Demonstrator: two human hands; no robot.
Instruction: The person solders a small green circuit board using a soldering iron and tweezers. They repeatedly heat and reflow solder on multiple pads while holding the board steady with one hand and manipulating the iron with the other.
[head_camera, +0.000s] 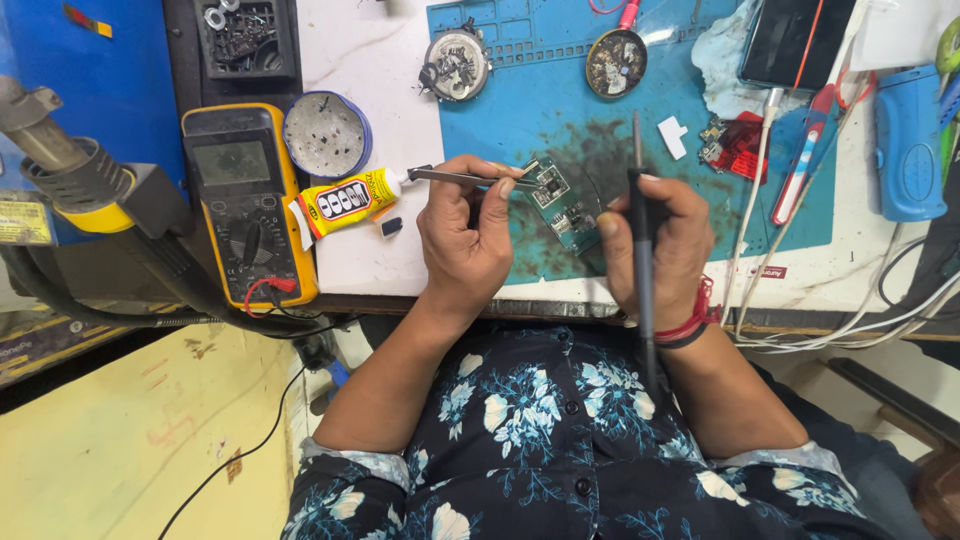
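A small green printed circuit board (558, 195) lies on the stained blue silicone repair mat (700, 215) of a cluttered white worktop (365, 250), directly between a person's two hands. The left hand (465, 235) pinches slim metal tweezers (470, 178), which run crosswise with the tips toward the board's left edge. The right hand (655, 245) is closed around a black pen-shaped soldering iron (640, 230), held upright along the person's line of sight, just right of the board. Both hands sit about equally close. A yellow digital multimeter (245, 205) and a yellow glue tube (345, 203) rest to the left.
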